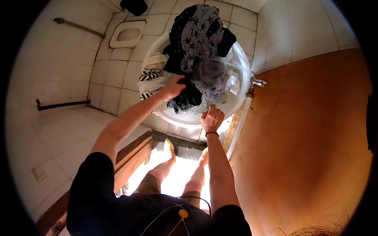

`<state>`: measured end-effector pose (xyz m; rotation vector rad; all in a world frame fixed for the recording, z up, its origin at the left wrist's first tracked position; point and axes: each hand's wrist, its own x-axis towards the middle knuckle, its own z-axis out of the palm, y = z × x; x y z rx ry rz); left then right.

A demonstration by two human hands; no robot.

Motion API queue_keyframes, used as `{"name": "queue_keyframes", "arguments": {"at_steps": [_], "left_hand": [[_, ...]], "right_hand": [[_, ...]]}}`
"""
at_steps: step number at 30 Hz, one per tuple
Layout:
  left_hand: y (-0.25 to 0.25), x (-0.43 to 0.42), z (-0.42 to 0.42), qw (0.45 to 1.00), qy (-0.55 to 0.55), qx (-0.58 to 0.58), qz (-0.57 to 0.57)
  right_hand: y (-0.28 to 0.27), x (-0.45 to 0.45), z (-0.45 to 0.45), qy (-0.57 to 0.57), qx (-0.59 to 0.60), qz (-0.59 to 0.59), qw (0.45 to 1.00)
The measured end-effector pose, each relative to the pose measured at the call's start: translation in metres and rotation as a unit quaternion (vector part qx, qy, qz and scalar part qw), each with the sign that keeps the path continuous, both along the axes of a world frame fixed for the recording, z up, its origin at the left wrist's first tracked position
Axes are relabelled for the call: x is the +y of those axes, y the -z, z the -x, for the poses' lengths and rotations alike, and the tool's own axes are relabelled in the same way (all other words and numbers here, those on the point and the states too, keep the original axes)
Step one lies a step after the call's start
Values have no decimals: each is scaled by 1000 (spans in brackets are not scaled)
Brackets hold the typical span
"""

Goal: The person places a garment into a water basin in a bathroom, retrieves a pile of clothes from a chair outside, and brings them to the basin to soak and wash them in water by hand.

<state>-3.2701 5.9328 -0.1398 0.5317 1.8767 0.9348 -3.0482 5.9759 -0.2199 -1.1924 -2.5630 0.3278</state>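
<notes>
A large white basin (pixel 243 96) holds a heap of wet laundry and some water. My left hand (pixel 171 89) is at the near left of the heap, its fingers curled into a black garment (pixel 191 94). My right hand (pixel 212 118) is closed in a fist over the basin's near rim; what it grips, if anything, is hidden. Beside it in the water lies a sheer grey garment with dark spots (pixel 212 80). A grey star-patterned cloth (pixel 201 33) tops the pile at the back. Striped black-and-white cloth (pixel 150 74) and white cloth lie on the left side.
A metal tap (pixel 258 82) with a pale hose (pixel 240 128) is right of the basin, by a brown wooden door (pixel 303 137). A squat toilet (pixel 128 34) is set in the tiled floor at the back left. Pipes (pixel 63 104) run along the left wall.
</notes>
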Motion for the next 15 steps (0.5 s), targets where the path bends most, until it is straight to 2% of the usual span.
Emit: {"name": "queue_keyframes", "arguments": {"at_steps": [1,3,5,7,8,9,11,13,14,15], "left_hand": [[-49,8,4,999,-21,14,-28],[-110,21,21,970,-151,-128,-145],[-175,36,37,969,-113,-130,-179],[-214,53,35,964,-93,-75,-237],[-227,62,35,963,-59,-85,-251],[-225,68,34,962,-53,-88,-252],[-215,87,30,948,11,18,-318],[-180,102,18,945,60,95,-308],[-151,105,13,927,121,229,-272],[-122,108,8,886,178,360,-232]], "right_hand": [[-1,0,0,-1,5,-5,1000],[-2,-2,0,0,14,-8,1000],[0,0,0,-2,-17,0,1000],[1,2,0,-7,-26,16,1000],[-1,3,0,-8,-25,13,1000],[-1,2,-1,-9,-24,13,1000],[1,2,-2,-10,-23,33,999],[6,3,-3,-4,-4,63,998],[0,3,-4,0,2,57,998],[-5,4,-3,2,10,50,999]]}}
